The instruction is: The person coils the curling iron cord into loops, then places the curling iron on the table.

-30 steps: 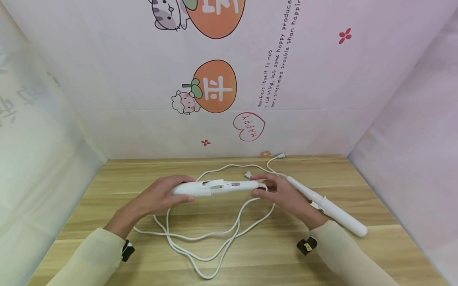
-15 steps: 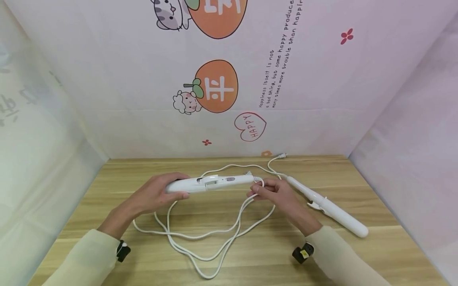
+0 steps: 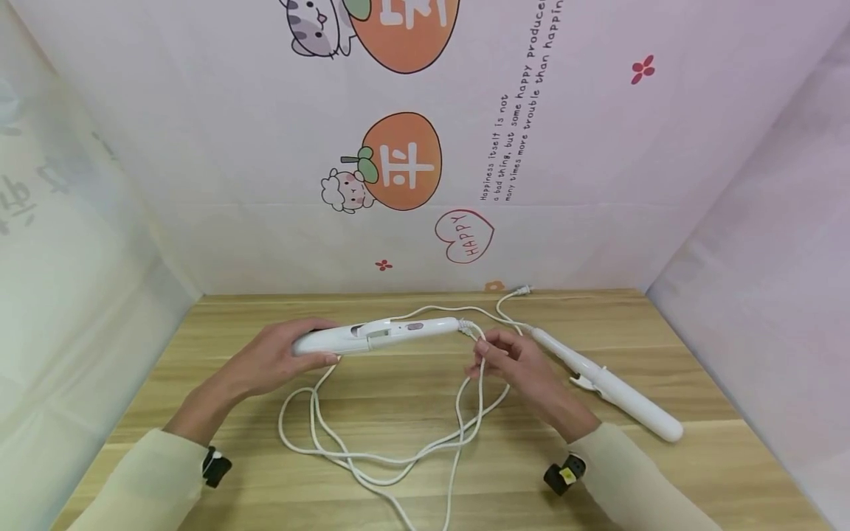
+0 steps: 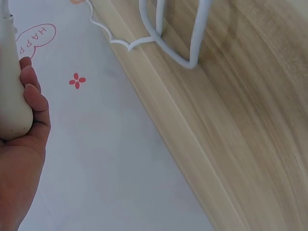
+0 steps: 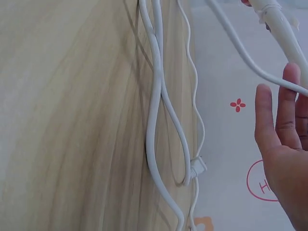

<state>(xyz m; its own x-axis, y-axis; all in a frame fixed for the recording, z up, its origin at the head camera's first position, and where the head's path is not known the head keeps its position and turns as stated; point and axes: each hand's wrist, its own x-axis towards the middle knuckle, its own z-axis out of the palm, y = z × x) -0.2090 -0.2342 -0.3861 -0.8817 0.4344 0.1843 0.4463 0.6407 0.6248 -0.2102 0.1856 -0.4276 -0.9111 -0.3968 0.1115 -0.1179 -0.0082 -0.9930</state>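
My left hand [image 3: 268, 358] grips the barrel end of a white curling iron [image 3: 332, 341], lifted above the wooden table. Its clip lever and grey button face up, and its handle slants up to the right. In the left wrist view, fingers [image 4: 36, 101] wrap the rounded tip. A white cord [image 3: 481, 391] leaves the handle and drops past my right hand [image 3: 521, 369], whose thumb and finger pinch it just below the handle. In the right wrist view the other fingers [image 5: 267, 115] extend loosely beside the cord; the thumb is hidden there.
A second white curling iron [image 3: 637, 405] lies slanted on the table's right side, its plug [image 3: 524, 290] near the back edge. Loops of cord spread over the middle of the table [image 3: 232, 487]. Another plug [image 5: 197, 166] shows in the right wrist view. Printed cloth walls [image 3: 265, 243] enclose the table.
The held curling iron has moved left and its handle end has tilted up. My right hand has left the handle end for the cord, and the cord loops have shifted and been drawn nearer.
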